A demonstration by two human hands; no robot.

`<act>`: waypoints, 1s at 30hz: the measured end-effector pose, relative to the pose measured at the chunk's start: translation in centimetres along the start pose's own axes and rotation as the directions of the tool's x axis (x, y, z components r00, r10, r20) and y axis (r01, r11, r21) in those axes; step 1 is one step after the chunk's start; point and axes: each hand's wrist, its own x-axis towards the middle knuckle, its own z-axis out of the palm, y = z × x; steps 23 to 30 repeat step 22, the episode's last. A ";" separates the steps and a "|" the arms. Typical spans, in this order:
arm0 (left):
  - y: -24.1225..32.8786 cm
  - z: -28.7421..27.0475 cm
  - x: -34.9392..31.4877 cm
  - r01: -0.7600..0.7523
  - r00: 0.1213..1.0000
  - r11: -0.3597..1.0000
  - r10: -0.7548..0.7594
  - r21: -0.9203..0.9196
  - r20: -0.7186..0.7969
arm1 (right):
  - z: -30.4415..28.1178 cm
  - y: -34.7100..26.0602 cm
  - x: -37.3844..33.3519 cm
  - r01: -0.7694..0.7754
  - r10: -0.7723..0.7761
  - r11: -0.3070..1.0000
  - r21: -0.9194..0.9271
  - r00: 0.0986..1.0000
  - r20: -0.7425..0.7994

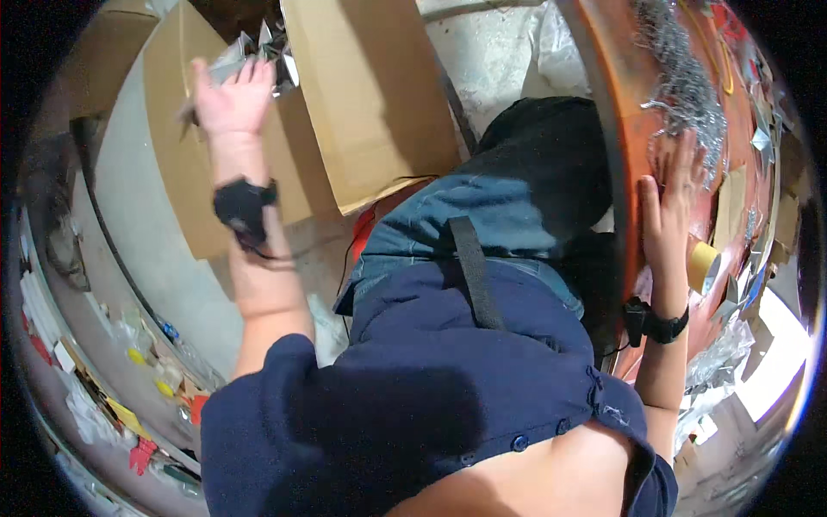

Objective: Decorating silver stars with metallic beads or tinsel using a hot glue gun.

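Observation:
My left hand (231, 102) is stretched out over an open cardboard box (301, 164), its fingers apart. Bent, shiny grey metal pieces (267, 43) lie in the box around and beyond the fingertips. A grey edge shows behind this hand, and I cannot make out whether it touches the hand. On the orange-red tabletop (616, 52), my right hand (670, 198) lies with fingers extended and the thumb apart. Its fingertips reach the near end of a heap of small silvery metal parts (689, 95), too fine to name singly.
A yellowish tape roll (705, 265) and a cardboard strip (730, 207) are on the table beside my right hand. Clear plastic (560, 52) lies on the floor beyond my knees. A dark cable (112, 241) and scattered items, including a red glove (142, 454), are at left.

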 end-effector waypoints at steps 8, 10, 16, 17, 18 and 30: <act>-34.7 2.5 3.7 0.398 0.915 0.911 -0.403 0.110 0.019 | 0.0 0.3 0.2 -0.028 0.029 0.999 -0.030 0.998 0.053; -40.7 -1.6 9.2 0.110 0.988 0.683 -0.157 0.722 -0.002 | 0.0 0.0 0.5 -0.009 0.006 0.999 0.033 0.996 0.092; -49.4 -11.1 19.7 -0.562 0.827 -0.736 -0.490 0.377 0.277 | 0.0 0.5 0.5 -0.148 0.161 0.986 -0.082 0.971 0.178; -51.3 -10.4 19.2 -0.628 0.778 -0.718 -0.573 0.301 0.256 | -0.3 0.3 0.6 -0.173 0.196 0.977 -0.127 0.960 0.201; -52.6 -10.5 18.6 -0.686 0.727 -0.694 -0.651 0.216 0.217 | -0.6 -0.1 0.3 -0.201 0.235 0.966 -0.160 0.944 0.231; -57.5 -18.9 27.0 -0.727 0.687 -0.631 -0.676 0.271 0.267 | -2.0 0.0 0.4 -0.179 0.201 0.979 -0.099 0.924 0.324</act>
